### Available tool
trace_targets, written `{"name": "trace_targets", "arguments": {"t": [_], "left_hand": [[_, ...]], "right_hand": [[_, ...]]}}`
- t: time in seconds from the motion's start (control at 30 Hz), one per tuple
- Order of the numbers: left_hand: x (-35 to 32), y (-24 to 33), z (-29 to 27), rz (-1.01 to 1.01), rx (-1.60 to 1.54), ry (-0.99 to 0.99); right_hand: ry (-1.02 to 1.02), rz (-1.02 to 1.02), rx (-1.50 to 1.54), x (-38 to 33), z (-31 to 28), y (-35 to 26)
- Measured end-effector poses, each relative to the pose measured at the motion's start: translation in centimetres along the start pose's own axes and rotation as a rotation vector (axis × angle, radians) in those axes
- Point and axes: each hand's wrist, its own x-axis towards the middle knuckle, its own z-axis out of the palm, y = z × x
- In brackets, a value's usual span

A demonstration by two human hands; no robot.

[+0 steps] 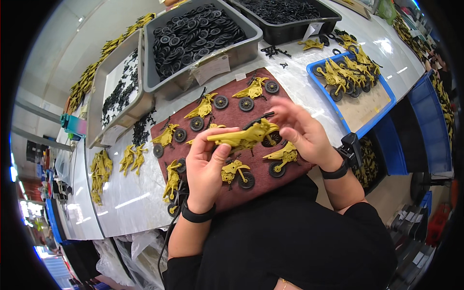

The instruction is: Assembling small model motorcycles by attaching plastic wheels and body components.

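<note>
White tabletop [125, 183] spreads beneath everything, with the maroon mat [227, 195] before me, where yellow motorcycles [200, 108] lie with black wheels [271, 87] on or beside them. Beyond it, the grey bin [241, 55] holds plenty more; in the blue tray [360, 112], wheeled motorcycles [335, 75] look furthest along, while yellow bodies [101, 169] at left show no wheels. Over the mat, my left hand [205, 171] is clamped on a toy motorcycle [241, 138]; my right hand [311, 137] has thumb and fingers parted at its front, contact unclear. Its front wheel [271, 140] is there; no rear one shows.
</note>
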Motion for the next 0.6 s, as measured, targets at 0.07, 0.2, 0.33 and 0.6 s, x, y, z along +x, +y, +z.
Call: {"name": "trace_targets", "arguments": {"t": [0.07,0.2,0.33,0.6], "left_hand": [[-0.2,-0.3,0.0,0.087,0.074,-0.083],[-0.5,-0.5,-0.1,0.166,0.196,-0.147],[-1.1,-0.9,-0.7,0.227,0.239,-0.096],[-0.6,-0.6,-2.7,0.137,0.36,0.021]], "right_hand": [[-0.041,0.032,-0.028,-0.2,0.4,-0.2],[-0.079,0.093,-0.241,-0.2,2.1,-0.2],[-0.071,-0.086,-0.335,0.0,2.7,0.2],[-0.003,-0.047,-0.511,1.2,1.9,1.9]]}}
